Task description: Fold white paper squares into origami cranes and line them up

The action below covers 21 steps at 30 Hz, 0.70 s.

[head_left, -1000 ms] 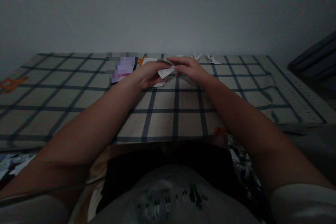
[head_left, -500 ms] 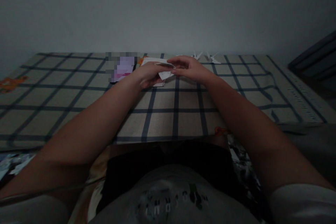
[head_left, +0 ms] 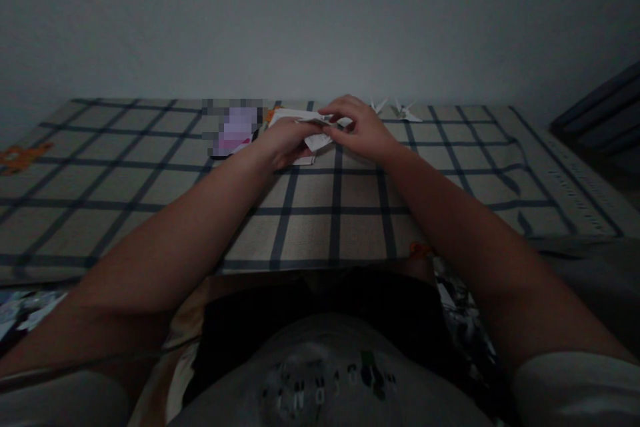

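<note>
Between my two hands is a folded piece of white paper (head_left: 319, 141), held a little above the table. My left hand (head_left: 287, 141) grips it from the left, thumb on top and fingers underneath. On the other side, my right hand (head_left: 361, 130) pinches the paper's right edge between thumb and fingers, with the index finger arched above. Below and behind my left hand lies a stack of white paper (head_left: 290, 113), partly covered by that hand. The finer folds are too dim and small to make out.
A checked tablecloth (head_left: 310, 233) covers the table. Two folded white paper cranes, one crane (head_left: 409, 111) and another crane (head_left: 379, 107), stand near the wall at the back. A purple, partly blurred flat object (head_left: 235, 130) lies left of my hands.
My right hand's index finger and knuckles have lifted and arched more over the paper. The paper's upper flap lies flatter than before. My left hand has hardly moved.
</note>
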Each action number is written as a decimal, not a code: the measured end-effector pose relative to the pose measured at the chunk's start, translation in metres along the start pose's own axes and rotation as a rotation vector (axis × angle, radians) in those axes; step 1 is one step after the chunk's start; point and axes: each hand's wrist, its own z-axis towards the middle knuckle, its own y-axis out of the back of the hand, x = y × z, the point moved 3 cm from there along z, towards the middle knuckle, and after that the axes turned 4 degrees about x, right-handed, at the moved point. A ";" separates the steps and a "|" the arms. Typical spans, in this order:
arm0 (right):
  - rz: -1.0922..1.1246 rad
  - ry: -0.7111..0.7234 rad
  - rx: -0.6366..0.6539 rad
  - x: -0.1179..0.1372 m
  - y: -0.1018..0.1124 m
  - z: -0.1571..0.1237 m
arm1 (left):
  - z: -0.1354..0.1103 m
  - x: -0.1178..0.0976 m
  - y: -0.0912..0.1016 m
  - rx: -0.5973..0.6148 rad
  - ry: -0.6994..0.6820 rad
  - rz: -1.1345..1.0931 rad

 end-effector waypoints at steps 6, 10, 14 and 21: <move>-0.296 -0.006 0.026 0.022 -0.009 0.004 | -0.002 0.002 -0.004 -0.036 -0.040 0.072; -0.450 -0.088 0.067 0.033 -0.013 0.003 | -0.004 0.003 -0.007 -0.073 -0.074 0.110; -0.513 -0.099 0.018 0.033 -0.015 0.003 | -0.002 0.003 -0.005 -0.060 -0.079 0.117; -0.353 -0.138 -0.102 0.027 -0.014 0.003 | -0.003 0.000 -0.006 -0.072 -0.046 0.130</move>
